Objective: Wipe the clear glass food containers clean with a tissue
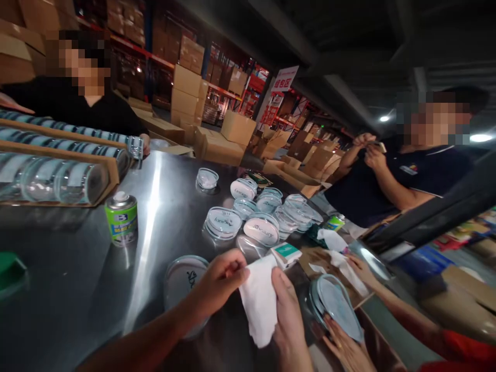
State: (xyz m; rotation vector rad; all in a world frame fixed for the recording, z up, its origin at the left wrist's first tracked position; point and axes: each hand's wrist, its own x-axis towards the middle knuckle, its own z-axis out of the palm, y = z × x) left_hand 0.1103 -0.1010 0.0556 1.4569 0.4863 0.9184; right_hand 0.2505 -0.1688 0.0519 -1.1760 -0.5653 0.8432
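Observation:
A white cloth (259,305) hangs between my two hands above the metal table. My left hand (227,274) pinches its upper left edge, and my right hand (287,305) grips its right side with the thumb up. Partly behind my left forearm lies a round clear container with a printed lid (185,274). Just beyond the cloth is a small white and green box (285,254). Several round clear containers with printed lids (261,230) are grouped farther back.
A green can (121,219) stands left on the table (155,222); boxed clear containers (58,178) lie behind it. At right, a co-worker's hands hold a cloth (351,271) and a container (337,307). Two other people are across the table. A green object (11,274) sits far left.

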